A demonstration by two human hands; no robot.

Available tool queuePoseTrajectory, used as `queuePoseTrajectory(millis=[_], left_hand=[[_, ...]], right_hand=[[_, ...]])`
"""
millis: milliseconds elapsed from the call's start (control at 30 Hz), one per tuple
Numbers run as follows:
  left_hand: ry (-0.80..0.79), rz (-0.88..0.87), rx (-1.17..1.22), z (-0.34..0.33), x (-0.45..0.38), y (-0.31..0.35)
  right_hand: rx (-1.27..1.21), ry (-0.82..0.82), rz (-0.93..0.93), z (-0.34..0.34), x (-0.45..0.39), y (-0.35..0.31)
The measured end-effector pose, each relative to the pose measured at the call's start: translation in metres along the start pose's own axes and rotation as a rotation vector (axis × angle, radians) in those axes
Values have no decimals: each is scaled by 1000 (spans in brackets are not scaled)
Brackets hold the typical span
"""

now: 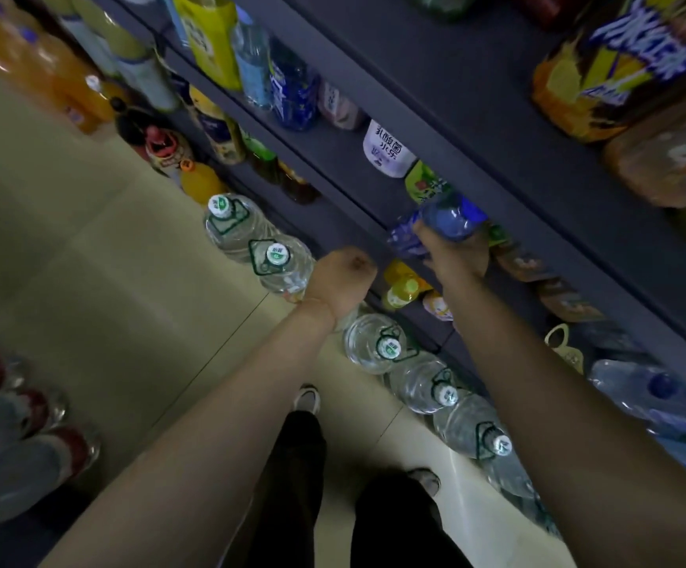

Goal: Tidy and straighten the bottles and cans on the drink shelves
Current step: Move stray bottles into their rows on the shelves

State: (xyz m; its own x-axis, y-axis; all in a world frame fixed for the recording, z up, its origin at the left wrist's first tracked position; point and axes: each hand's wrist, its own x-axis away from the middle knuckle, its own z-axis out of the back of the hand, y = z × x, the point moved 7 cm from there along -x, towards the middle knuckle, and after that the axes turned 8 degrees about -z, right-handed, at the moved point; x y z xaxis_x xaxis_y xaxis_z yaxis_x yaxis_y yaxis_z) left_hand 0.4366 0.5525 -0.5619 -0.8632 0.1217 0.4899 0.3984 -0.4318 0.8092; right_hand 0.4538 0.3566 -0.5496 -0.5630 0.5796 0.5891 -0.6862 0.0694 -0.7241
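- The right hand (pixel 454 256) grips a blue bottle (pixel 450 219) at the front edge of a dark shelf (pixel 493 190).
- The left hand (pixel 339 280) is curled shut, knuckles up, holding nothing visible, just beside that shelf edge.
- Below the hands, large clear water jugs (pixel 280 260) stand in a row on the floor (pixel 87 260).

Grey shelves (pixel 448 129) — bottles (pixel 292 92); floor (pixel 87 248) — jugs (pixel 374 342)

My right hand (pixel 454 256) grips a bottle (pixel 452 219) at the shelf (pixel 497 207) edge. Water jugs (pixel 280 260) line the floor (pixel 87 260) below, under my left hand (pixel 339 280).
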Motion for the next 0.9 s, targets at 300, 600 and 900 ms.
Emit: queuePoseTrajectory(millis=[300, 600, 900], left_hand=[[-133, -244, -350, 1, 78, 52], [56, -527, -232, -35, 202, 179], [130, -963, -32, -163, 353, 380]], right_hand=[[-1, -347, -18, 18, 122, 33], [-49, -365, 292, 176, 208, -34], [-170, -274, 706, 433, 285, -127]])
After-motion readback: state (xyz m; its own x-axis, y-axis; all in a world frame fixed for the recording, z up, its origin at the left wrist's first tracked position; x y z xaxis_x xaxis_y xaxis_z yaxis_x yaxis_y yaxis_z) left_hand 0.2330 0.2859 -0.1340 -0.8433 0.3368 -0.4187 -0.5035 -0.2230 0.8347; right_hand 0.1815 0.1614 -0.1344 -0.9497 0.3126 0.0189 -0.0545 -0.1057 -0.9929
